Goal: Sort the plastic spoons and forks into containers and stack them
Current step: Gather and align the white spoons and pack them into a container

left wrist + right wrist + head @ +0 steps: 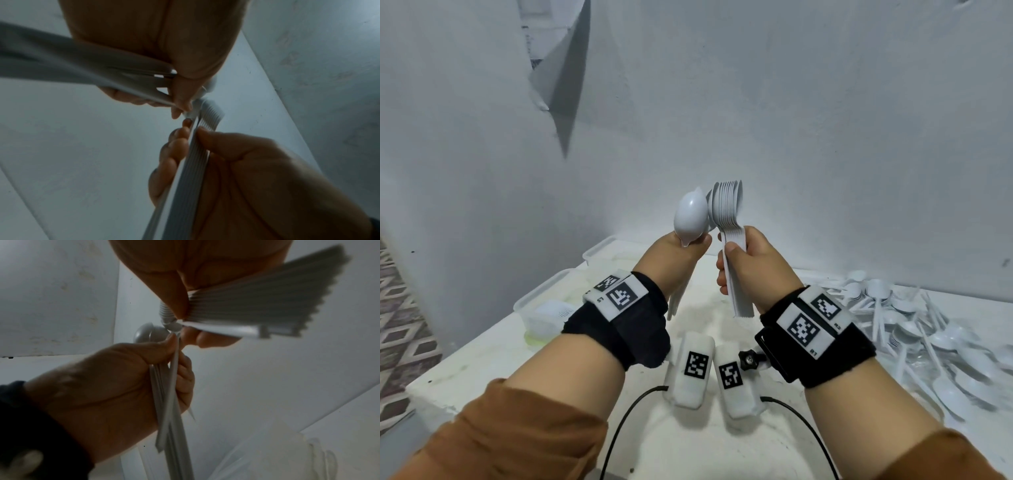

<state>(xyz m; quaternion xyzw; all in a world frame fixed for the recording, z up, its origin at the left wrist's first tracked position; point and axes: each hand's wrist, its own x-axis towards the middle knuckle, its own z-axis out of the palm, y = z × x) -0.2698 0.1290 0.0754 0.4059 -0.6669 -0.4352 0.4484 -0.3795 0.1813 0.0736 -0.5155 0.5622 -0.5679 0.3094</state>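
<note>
Head view, room: a plain white wall (825, 102) fills the background, with a torn flap of white sheeting (558, 78) hanging at upper left; a patterned tile floor (400, 308) shows at the far left edge.
Surface: a white table (688, 445) butts against the wall, its top scuffed and faintly stained yellow near the left containers.
Loose pile: white plastic spoons and forks (914, 325) lie jumbled on the table's right side, well apart from the containers.
Containers: two clear plastic containers (544, 301) stand on the table's left side, one behind the other; the nearer one holds something white, probably cutlery, though the wall of the tub blurs it.
Wrist gear: black wristbands with white marker tags (811, 325) sit on both wrists, cables trailing toward the table's near edge.
Right hand (753, 270): raised above the table, fingers curled and thumb pressed on a nested stack of spoons (727, 205), bowls upward, handles fanning below the palm.
Left hand (674, 257): raised just beside the right, thumb and fingers pinching a smaller bunch of spoons (690, 216), the front bowl's back facing the camera, nearly touching the right-hand stack.
Left wrist view: the ridged handle edges (195, 162) lie tightly layered between thumb and fingers.
</note>
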